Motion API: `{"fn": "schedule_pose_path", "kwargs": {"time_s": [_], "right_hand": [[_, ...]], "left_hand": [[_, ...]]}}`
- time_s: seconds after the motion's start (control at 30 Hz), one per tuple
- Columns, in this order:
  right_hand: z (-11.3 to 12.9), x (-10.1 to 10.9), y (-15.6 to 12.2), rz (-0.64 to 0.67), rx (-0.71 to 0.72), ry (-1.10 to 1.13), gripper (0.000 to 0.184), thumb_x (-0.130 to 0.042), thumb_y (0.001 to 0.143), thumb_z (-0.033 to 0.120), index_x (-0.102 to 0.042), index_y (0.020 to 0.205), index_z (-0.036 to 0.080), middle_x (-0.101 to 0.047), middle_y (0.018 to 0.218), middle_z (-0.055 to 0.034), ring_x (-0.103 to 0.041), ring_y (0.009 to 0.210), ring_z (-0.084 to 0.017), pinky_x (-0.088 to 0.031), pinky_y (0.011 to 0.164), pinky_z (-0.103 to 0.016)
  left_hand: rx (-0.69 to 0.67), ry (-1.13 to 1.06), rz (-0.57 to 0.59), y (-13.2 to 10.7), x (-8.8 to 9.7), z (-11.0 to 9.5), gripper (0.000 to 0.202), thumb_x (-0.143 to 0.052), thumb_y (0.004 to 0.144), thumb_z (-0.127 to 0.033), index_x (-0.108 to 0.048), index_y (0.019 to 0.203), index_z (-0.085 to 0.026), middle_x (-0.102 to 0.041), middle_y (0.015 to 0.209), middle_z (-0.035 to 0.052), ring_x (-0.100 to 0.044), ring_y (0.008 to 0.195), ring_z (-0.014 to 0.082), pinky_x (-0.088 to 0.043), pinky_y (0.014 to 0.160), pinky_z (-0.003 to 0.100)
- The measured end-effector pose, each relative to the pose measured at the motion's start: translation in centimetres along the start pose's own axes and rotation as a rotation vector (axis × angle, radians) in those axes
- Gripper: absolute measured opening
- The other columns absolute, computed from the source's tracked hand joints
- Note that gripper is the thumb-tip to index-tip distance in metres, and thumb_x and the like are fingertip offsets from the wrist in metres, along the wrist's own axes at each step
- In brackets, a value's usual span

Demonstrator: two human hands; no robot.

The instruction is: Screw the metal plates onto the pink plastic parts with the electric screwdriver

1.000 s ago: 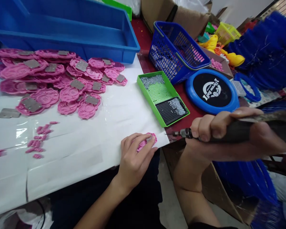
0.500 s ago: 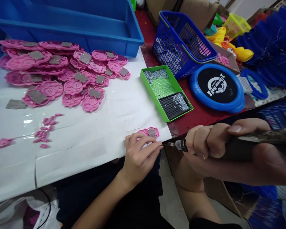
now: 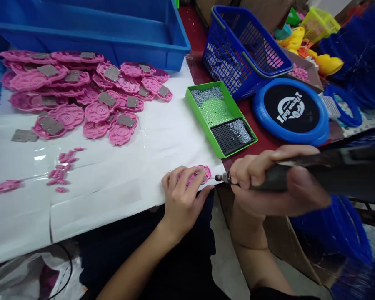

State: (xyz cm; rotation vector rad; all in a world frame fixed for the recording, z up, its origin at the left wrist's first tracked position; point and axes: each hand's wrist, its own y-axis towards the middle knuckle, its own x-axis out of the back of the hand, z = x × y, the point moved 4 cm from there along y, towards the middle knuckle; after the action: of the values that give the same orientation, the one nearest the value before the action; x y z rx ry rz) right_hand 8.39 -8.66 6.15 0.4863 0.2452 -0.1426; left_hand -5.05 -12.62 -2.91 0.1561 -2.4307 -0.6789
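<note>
My left hand point(image 3: 181, 200) presses down on a pink plastic piece point(image 3: 203, 171) at the near right corner of the white sheet, fingers curled over it. My right hand point(image 3: 268, 183) is wrapped round a dark electric screwdriver point(image 3: 315, 173) held level, and its metal tip point(image 3: 220, 178) points left at the pink piece's edge. A green tray of small screws point(image 3: 220, 118) lies just beyond both hands.
A heap of pink pieces with grey metal plates point(image 3: 81, 93) covers the far left of the white sheet point(image 3: 112, 196). Small pink bits point(image 3: 62, 171) lie loose. A blue bin point(image 3: 112, 33), blue basket point(image 3: 243, 46) and blue disc point(image 3: 290, 112) stand behind.
The screwdriver tip has come left from near the table edge to the pink piece. My left hand has stayed on that piece, shifting its fingers slightly.
</note>
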Motion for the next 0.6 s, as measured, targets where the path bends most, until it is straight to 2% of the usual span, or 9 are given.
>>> {"fn": "schedule_pose_path", "kwargs": {"time_s": [0.1, 0.27, 0.5, 0.6], "right_hand": [[-2.1, -0.1, 0.7, -0.086, -0.004, -0.002, 0.008, -0.063, 0.085, 0.031, -0.066, 0.089, 0.024, -0.044, 0.05, 0.0081, -0.038, 0.034, -0.01, -0.039, 0.036, -0.025], [-4.1, -0.4, 1.6, -0.196, -0.098, 0.011, 0.011, -0.068, 0.077, 0.031, -0.063, 0.081, 0.022, -0.042, 0.046, 0.0092, -0.034, 0.031, -0.008, -0.031, 0.032, -0.023], [-4.5, -0.8, 1.6, -0.194, -0.118, -0.023, 0.014, -0.07, 0.077, 0.033, -0.062, 0.083, 0.023, -0.042, 0.046, 0.0094, -0.033, 0.031, -0.008, -0.031, 0.032, -0.024], [-4.3, -1.1, 1.6, -0.198, -0.1, -0.053, 0.011, -0.069, 0.078, 0.031, -0.062, 0.082, 0.024, -0.042, 0.046, 0.0087, -0.035, 0.032, -0.009, -0.031, 0.033, -0.025]], "left_hand": [[-0.015, 0.129, 0.058, -0.2, -0.6, 0.3, 0.044, -0.075, 0.093, -0.032, -0.064, 0.13, -0.012, -0.071, 0.128, 0.0148, -0.06, 0.118, 0.0314, -0.043, 0.098, 0.045], [0.049, 0.125, 0.058, -0.3, -0.9, 0.7, 0.058, -0.073, 0.095, -0.028, -0.05, 0.145, -0.01, -0.073, 0.118, 0.0151, -0.063, 0.11, 0.0283, -0.048, 0.095, 0.041], [0.057, 0.082, 0.093, -0.1, -0.8, 0.7, 0.043, -0.071, 0.096, -0.024, -0.056, 0.135, -0.015, -0.073, 0.118, 0.0122, -0.063, 0.107, 0.0268, -0.047, 0.094, 0.039], [0.055, 0.071, 0.094, -0.1, -0.8, 0.7, 0.042, -0.073, 0.094, -0.023, -0.057, 0.132, -0.014, -0.073, 0.119, 0.0116, -0.063, 0.107, 0.0273, -0.047, 0.093, 0.039]]}}
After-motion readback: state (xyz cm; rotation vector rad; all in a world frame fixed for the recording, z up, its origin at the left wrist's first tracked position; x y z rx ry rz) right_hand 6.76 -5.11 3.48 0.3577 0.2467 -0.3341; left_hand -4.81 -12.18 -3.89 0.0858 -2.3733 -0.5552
